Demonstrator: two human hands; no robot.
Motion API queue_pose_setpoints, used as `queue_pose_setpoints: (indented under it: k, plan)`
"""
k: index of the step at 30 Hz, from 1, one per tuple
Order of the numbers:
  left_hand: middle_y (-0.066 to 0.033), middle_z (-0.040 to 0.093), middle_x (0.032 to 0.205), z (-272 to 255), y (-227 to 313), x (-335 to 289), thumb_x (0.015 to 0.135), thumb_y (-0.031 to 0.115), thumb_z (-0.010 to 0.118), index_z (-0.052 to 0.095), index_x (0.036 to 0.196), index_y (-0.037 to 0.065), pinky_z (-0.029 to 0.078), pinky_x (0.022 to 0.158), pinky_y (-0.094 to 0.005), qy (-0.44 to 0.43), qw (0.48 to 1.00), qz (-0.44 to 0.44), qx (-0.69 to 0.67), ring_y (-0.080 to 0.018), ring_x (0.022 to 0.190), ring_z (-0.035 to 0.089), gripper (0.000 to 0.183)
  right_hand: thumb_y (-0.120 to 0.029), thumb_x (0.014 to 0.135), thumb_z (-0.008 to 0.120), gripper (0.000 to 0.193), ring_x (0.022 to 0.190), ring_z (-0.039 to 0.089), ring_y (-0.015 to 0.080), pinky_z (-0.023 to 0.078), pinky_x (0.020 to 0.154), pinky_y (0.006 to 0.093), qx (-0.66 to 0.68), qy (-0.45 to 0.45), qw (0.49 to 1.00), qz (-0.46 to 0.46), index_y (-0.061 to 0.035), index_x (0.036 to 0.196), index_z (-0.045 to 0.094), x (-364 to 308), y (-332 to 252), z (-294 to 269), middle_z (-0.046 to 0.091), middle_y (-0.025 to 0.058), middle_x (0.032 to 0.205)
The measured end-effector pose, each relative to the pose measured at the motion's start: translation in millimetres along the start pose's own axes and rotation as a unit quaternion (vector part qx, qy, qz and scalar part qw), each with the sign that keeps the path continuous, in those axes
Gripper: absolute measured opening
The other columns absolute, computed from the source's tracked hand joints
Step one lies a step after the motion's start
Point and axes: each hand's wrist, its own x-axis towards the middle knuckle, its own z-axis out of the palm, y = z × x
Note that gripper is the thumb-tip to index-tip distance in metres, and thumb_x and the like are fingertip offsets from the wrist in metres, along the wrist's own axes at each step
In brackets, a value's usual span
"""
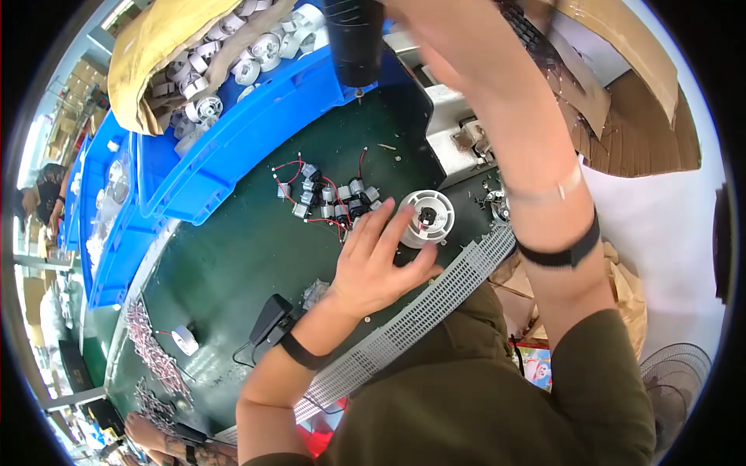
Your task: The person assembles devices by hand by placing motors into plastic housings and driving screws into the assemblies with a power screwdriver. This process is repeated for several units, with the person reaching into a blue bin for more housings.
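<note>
Left hand (381, 260) grips white round housing (426, 217); right hand cut off at far edge, grip indeterminable.

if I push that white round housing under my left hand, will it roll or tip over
The white housing stands flat on its end on the green mat, so it would probably slide rather than roll. It looks like hollow plastic, likely light. It is squat and the left hand braces its side, so tipping seems unlikely.
</note>
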Motion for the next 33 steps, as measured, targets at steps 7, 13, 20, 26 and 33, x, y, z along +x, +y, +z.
queue_pose_setpoints:
  k: [7,13,20,26,33]
  plan:
    - [-0.02,0.056,0.116,13.8,-6.1,13.2,0.068,0.024,0.078,0.064,0.106,0.01,0.05,0.08,-0.0393,-0.039,0.992,-0.082,-0.082,-0.0337,0.096,0.059,0.042,-0.008,0.077,0.067,0.023,0.061,0.054,0.0146,0.045,0.054,0.027,0.093,-0.139,0.986,-0.011,0.0042,0.092,0.056,19.2,-10.5,-25.2,0.057,0.0074,0.072]
    - [-0.0215,0.057,0.116,16.4,-7.7,13.7,0.064,0.021,0.08,0.066,0.102,0.007,0.051,0.078,-0.0385,-0.033,0.992,-0.08,-0.092,-0.0339,0.095,0.06,0.043,-0.006,0.078,0.064,0.047,0.055,0.055,0.019,0.046,0.054,0.029,-0.031,0.136,0.99,-0.029,0.0037,0.12,0.045,-71.9,-14.5,-95.5,0.057,0.0099,0.067]
    - [-0.0222,0.058,0.114,13.8,-7.4,12.1,0.062,0.021,0.081,0.067,0.102,0.007,0.052,0.076,-0.0371,-0.049,0.99,-0.09,-0.093,-0.0335,0.095,0.061,0.044,-0.001,0.076,0.065,0.053,0.057,0.058,0.0177,0.047,0.055,0.0281,-0.04,0.136,0.989,-0.046,0.0014,0.123,0.043,-86.1,5.3,-108.5,0.058,0.0075,0.071]
    - [-0.0225,0.058,0.114,17.4,-7.6,10.3,0.062,0.021,0.082,0.067,0.1,0.008,0.053,0.075,-0.0369,-0.033,0.99,-0.09,-0.101,-0.034,0.094,0.062,0.044,0.0,0.077,0.063,0.053,0.057,0.057,0.0178,0.047,0.056,0.0284,-0.036,0.137,0.989,-0.042,0.0016,0.125,0.041,-86.8,14.5,-114.2,0.058,0.0085,0.07]
    - [-0.0222,0.058,0.114,19.1,-9.0,8.8,0.061,0.021,0.082,0.066,0.1,0.008,0.053,0.074,-0.0368,-0.017,0.989,-0.085,-0.117,-0.0342,0.093,0.062,0.044,0.001,0.077,0.062,0.054,0.058,0.057,0.0184,0.048,0.058,0.0297,-0.058,0.158,0.985,-0.045,0.0044,0.125,0.038,-94.6,15.3,-105.6,0.058,0.0095,0.068]
